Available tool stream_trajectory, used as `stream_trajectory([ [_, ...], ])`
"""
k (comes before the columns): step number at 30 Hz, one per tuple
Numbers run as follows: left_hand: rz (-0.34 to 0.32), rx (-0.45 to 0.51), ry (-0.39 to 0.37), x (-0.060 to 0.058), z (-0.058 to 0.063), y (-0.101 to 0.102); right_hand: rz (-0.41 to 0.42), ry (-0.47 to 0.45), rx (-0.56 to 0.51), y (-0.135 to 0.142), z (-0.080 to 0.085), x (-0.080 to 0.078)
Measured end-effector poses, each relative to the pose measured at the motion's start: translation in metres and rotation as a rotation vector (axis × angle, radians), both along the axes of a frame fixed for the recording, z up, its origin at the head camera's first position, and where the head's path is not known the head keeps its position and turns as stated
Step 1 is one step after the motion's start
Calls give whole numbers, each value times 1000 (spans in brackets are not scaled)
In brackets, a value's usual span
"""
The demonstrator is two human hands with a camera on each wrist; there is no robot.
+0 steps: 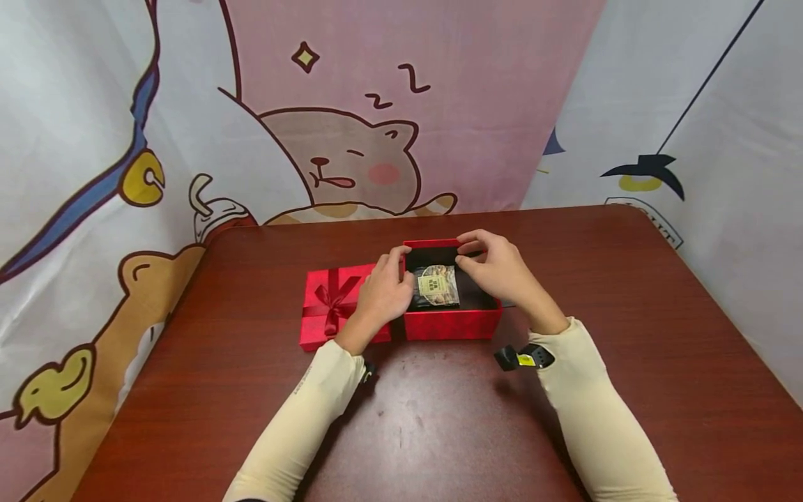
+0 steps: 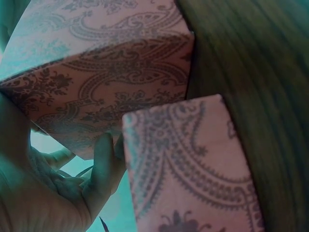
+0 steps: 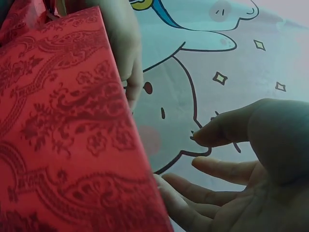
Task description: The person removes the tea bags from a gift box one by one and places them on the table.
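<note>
An uncovered red gift box point(image 1: 452, 325) with a black lining sits at mid-table. Inside it, toward the left, lies a dark packet with a pale label point(image 1: 434, 286). My left hand point(image 1: 384, 289) is at the box's left wall, fingers bent about its rim, between box and lid. My right hand point(image 1: 497, 263) reaches over the back right of the box, thumb and forefinger apart with nothing between them. In the right wrist view its lower fingers point(image 3: 186, 208) are right at the rim. The patterned box wall point(image 2: 125, 82) fills much of the left wrist view.
The red lid with a ribbon bow point(image 1: 332, 307) lies close against the left of the box. Brown tabletop point(image 1: 426, 418) extends around both. A cartoon-printed cloth point(image 1: 489, 104) hangs behind the table.
</note>
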State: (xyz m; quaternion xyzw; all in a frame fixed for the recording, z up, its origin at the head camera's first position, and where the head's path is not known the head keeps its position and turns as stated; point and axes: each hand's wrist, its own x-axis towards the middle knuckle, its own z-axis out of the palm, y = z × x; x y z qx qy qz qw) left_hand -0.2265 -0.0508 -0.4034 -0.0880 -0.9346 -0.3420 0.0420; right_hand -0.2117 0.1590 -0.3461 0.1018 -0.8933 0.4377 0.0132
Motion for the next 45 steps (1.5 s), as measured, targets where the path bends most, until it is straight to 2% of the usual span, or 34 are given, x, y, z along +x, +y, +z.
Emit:
stream_trajectory([
  [15,6,-7,19,0,-1,-1,12,-59,10,-20,-21,-16],
  [21,8,-1,7,0,-1,0,-16,-83,37,-23,-24,-20],
  [28,5,0,10,0,0,0,-3,-131,86,-27,-28,-24],
  [35,8,-5,12,-1,0,0,-27,-161,139,-28,-33,-26],
  [45,5,-3,-2,0,1,0,-7,-194,170,-30,-36,-26],
])
